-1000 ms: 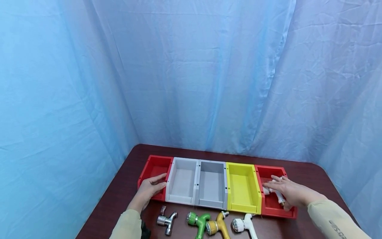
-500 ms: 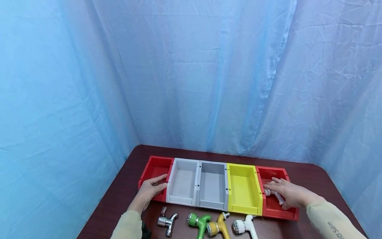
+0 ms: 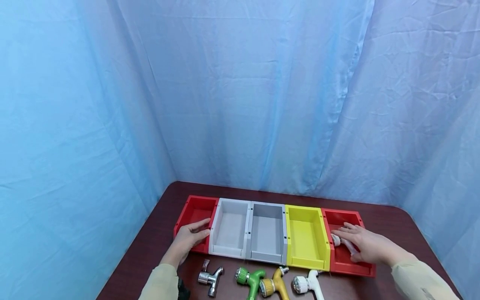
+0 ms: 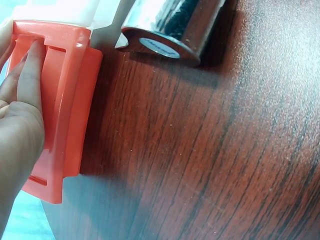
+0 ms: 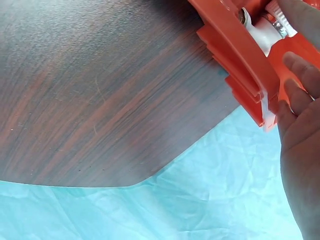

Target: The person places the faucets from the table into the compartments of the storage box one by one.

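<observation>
My right hand (image 3: 369, 246) reaches into the red bin at the right end of the row. Its fingers and thumb curl round a white faucet (image 3: 350, 246), whose ribbed knob (image 5: 280, 17) shows beside my thumb in the right wrist view; the rest is partly hidden. At the left end, my left hand (image 3: 187, 239) touches another red bin (image 3: 198, 206). Two of its fingers lie fairly straight inside that bin in the left wrist view.
Between the red bins stand a white bin (image 3: 229, 251), a grey bin (image 3: 265, 255) and a yellow bin (image 3: 306, 262). In front lie a chrome faucet (image 3: 211, 278), a green faucet (image 3: 253, 281), a yellow faucet (image 3: 276, 284) and another white faucet (image 3: 310, 283).
My right hand has drawn its fingers and thumb closer together over the white faucet in the right red bin. My left hand stays at the left red bin.
</observation>
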A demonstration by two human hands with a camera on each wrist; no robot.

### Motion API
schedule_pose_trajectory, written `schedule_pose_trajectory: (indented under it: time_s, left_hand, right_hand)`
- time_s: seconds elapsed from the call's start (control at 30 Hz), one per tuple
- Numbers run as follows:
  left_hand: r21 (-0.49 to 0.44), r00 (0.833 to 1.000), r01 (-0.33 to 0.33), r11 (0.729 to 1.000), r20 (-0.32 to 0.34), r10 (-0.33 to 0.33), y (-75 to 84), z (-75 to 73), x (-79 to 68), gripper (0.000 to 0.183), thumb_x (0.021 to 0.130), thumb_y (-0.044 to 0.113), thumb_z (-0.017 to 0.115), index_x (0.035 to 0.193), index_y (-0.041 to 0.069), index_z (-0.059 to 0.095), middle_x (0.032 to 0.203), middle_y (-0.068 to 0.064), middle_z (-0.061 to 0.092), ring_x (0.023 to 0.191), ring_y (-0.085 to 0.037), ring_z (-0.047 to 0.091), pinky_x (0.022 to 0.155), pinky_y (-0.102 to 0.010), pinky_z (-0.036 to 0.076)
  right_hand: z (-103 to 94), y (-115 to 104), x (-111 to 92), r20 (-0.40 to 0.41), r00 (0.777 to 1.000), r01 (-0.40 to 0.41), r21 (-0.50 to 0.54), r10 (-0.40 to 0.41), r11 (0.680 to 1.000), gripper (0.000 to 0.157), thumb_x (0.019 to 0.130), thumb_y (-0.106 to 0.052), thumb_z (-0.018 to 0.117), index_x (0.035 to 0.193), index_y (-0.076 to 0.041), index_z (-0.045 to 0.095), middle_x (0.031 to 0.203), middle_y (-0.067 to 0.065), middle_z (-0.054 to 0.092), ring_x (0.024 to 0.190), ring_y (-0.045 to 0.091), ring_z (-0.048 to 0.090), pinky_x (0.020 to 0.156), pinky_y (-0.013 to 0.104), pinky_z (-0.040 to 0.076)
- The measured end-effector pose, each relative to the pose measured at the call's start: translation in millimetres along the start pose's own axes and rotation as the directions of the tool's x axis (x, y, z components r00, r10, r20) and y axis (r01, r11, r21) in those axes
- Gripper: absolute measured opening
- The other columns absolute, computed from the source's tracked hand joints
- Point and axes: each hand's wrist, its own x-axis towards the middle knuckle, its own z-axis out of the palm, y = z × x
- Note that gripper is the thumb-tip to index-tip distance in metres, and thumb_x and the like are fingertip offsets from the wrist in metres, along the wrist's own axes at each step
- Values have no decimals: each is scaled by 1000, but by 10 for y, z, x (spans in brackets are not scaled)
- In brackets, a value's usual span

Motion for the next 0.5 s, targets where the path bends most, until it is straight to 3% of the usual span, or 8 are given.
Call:
schedule_pose_trajectory:
  time_s: [0.23,0.47,0.5]
  left_hand:
    - [-10,1000,0,1000,1,0,-4,2,-3,59,72,37,77,128,27,59,133,-9,46,118,-32,42,86,-44,50]
    - [-6,1000,-2,1000,2,2,-6,8,-7,59,73,37,77,128,27,58,133,-10,46,118,-32,43,86,-45,49]
    - [-5,1000,-3,1000,1,3,-7,6,-6,59,73,37,77,128,28,58,133,-9,46,118,-32,43,86,-44,50]
  right_hand:
    - [50,54,-147,-155,985,70,-71,-80,995,72,71,-27,78,136,-19,49,135,7,49,127,43,34,97,63,29]
    - [55,30,-276,-275,954,81,-140,-117,987,82,68,-32,81,141,-27,42,136,5,48,126,39,38,112,43,12]
    - [48,18,-289,-285,951,76,-147,-116,986,84,68,-33,81,141,-28,41,136,5,48,126,39,39,111,47,16]
